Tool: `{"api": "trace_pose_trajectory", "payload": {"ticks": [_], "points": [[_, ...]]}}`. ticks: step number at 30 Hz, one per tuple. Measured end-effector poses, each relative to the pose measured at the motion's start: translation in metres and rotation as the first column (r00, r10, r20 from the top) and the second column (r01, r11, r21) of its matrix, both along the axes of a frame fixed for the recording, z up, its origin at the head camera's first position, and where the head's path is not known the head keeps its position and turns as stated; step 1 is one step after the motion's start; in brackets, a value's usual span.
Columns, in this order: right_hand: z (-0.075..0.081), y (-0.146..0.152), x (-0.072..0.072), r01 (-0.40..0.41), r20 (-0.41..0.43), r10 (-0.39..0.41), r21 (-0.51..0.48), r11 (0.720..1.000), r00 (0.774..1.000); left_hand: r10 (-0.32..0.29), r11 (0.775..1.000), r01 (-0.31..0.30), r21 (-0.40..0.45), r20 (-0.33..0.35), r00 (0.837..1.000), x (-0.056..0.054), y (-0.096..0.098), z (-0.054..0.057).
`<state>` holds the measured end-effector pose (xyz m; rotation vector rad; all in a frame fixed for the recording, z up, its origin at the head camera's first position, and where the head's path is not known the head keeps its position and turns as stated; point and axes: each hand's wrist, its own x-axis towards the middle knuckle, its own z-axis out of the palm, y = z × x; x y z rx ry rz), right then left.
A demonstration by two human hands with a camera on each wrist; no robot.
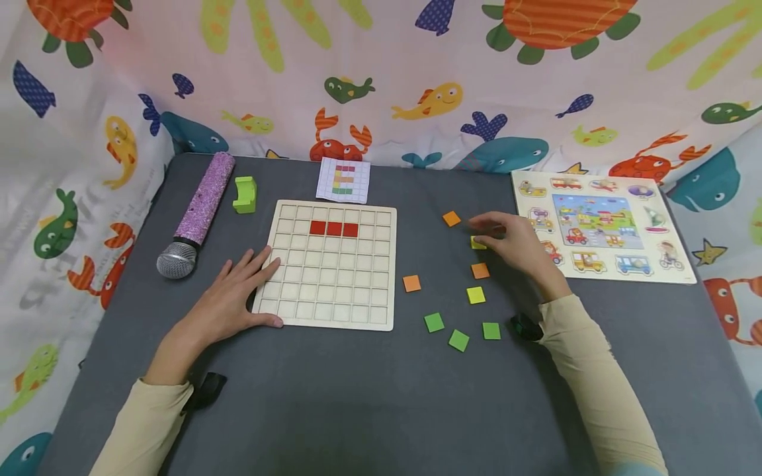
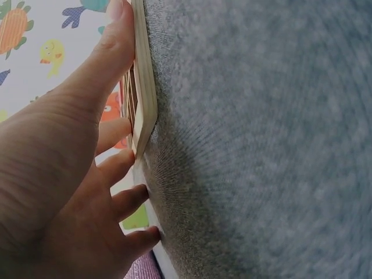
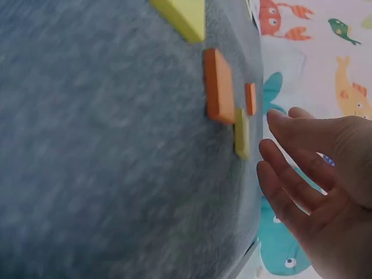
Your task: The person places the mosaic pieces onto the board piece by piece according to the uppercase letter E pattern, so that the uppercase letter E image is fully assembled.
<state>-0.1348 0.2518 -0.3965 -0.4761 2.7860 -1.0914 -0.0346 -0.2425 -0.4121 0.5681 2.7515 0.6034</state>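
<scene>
My left hand rests with spread fingers at the left edge of a wooden grid board; its thumb lies at the near left corner. Three red square tiles sit side by side in the board's upper cells. To the board's right, my right hand is over a yellow tile, fingers loosely bent and apart from it in the right wrist view. An orange tile lies beyond that hand. Nearer lie another orange tile, a second yellow tile and an orange tile beside the board.
Three green tiles lie nearer me. A pattern card with coloured squares is behind the board. A picture puzzle board lies at the right. At the left are a glittery purple microphone and a lime-green block.
</scene>
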Motion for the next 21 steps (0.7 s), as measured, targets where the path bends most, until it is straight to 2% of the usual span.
{"api": "trace_pose_trajectory", "payload": {"ticks": [4,10,21], "points": [[-0.0029,0.0063,0.0020,-0.001,-0.003,0.002,0.036,0.999,1.000,0.000,1.000,0.000,0.006,0.002,1.000,-0.0012,0.0010,-0.0015],[-0.0066,0.0089,0.0039,-0.001,0.039,-0.002,0.081,0.997,0.999,-0.002,1.000,0.002,0.007,0.003,1.000,-0.0014,0.0011,-0.0018],[-0.0073,0.0092,0.0027,0.043,-0.041,-0.040,0.072,0.996,0.998,0.008,1.000,-0.008,0.014,0.011,1.000,-0.0012,0.0000,-0.0015]]}}
